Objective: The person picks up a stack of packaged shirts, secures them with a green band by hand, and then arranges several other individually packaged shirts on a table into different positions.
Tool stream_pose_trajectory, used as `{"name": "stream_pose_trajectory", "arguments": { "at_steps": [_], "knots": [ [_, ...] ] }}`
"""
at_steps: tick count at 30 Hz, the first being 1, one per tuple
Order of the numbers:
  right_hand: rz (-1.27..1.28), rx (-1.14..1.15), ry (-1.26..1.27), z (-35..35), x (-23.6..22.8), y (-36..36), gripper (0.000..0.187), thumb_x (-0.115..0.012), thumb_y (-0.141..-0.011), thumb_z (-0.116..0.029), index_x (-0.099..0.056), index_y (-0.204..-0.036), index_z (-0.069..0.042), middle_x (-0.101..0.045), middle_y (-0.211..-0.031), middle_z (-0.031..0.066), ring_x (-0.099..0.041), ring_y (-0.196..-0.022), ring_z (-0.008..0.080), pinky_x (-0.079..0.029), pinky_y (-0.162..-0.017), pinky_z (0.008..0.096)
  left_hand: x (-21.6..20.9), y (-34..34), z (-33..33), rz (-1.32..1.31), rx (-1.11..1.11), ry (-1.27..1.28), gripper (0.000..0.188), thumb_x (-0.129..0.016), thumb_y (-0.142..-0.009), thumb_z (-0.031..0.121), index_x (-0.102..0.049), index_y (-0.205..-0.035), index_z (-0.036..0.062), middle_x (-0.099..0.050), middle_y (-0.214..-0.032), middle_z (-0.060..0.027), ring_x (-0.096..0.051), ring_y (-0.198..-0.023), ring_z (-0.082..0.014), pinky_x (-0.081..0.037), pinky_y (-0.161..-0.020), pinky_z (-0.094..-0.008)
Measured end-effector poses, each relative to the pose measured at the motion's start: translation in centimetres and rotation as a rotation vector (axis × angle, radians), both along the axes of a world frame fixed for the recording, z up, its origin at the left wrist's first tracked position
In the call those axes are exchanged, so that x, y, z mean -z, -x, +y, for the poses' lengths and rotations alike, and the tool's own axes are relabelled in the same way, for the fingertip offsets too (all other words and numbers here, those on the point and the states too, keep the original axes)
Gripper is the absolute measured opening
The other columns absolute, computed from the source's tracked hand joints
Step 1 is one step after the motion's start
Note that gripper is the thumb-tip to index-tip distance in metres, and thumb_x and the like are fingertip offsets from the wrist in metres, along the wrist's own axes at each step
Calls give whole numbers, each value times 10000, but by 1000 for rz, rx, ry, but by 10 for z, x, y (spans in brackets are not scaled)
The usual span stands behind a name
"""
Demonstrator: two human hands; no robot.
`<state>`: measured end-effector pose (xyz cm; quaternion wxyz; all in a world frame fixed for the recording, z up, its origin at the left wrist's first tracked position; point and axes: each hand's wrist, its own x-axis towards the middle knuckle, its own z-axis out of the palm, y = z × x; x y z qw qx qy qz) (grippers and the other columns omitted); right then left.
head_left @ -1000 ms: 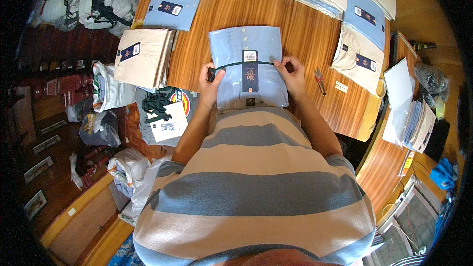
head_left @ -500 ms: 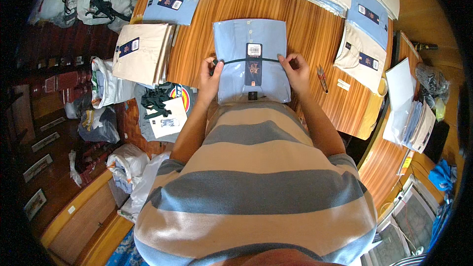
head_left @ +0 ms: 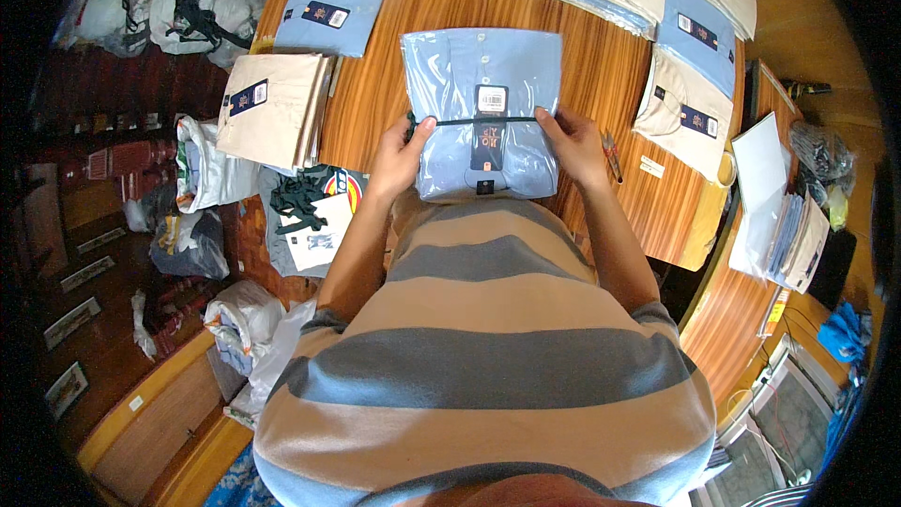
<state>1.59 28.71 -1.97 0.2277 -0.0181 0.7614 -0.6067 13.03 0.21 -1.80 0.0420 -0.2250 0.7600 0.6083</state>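
Your hands are apart, one at each side of the blue shirt package (head_left: 460, 99), each pinching the dark green band (head_left: 521, 119) that crosses its front. Your left hand (head_left: 399, 161) has its thumb over the left side edge, your right hand (head_left: 578, 148) its thumb over the right; I can't tell how far the fingers reach beneath. The package is at the near edge of the worktop (head_left: 582, 56), between its left and right edges, its near end close against your body. Whether it rests on the wood or is lifted clear, I can't tell.

The risk, as I judge it, is uneven pull: if one hand tugs harder, the band may skew or ride along the slick plastic. Pulling too tight could crease the sleeve and bow the folded shirt. If a pinch slips, the package could slide off that near edge. The red-handled snips (head_left: 612, 160), just beside your right hand, could catch the plastic if that hand swings outward.

The shirt's buttons (head_left: 483, 48) are toward the far edge and its small black label (head_left: 484, 188) toward you. The long axis seems to run from you to the far edge, though the outline is nearly square; the hang tag (head_left: 487, 145) lies along it, and the band crosses it squarely.
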Motion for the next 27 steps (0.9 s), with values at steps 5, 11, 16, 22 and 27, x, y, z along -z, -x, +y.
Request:
{"name": "stream_pose_trajectory", "arguments": {
  "at_steps": [5,11,16,22,27],
  "knots": [
    [466,25,190,33,-37,-12,317,-793,-883,-87,-716,-1167,30,-740,-1102,103,-680,-1034,180,-530,-912,309,-20,2,-21,460,207,272,435,-719,-977,291,-650,-1274,-19,-703,-1225,-150,-657,-1147,-256,-515,-1002,-398],
    [1155,-276,-165,37,-50,-5,363,-682,-877,-39,-684,-1240,-24,-688,-1215,149,-647,-1149,333,-506,-1007,399,-28,70,-45,842,503,692,515,-707,-868,167,-604,-1369,113,-602,-1467,-121,-564,-1354,-345,-414,-1152,-479],
    [1156,-644,-427,35,1,-28,441,-659,-941,-198,-616,-1360,-68,-624,-1332,138,-609,-1182,313,-479,-1015,440,26,80,-65,574,744,1014,516,-674,-882,130,-592,-1391,156,-578,-1499,-88,-563,-1351,-344,-430,-1131,-460],
    [997,-256,-509,86,-12,16,681,-828,-794,-285,-597,-1373,-12,-555,-1431,199,-570,-1243,398,-435,-1088,501,6,29,-28,138,-44,266,502,-615,-1052,323,-537,-1376,-52,-643,-1320,-218,-602,-1265,-269,-459,-1070,-374],
    [1074,-291,-540,51,-27,29,540,-734,-904,-308,-605,-1386,-99,-520,-1506,155,-507,-1334,433,-432,-1102,515,15,14,12,191,95,444,903,-862,-831,428,-458,-1456,-83,-545,-1427,-283,-525,-1346,-366,-388,-1155,-453]
  ]
}}
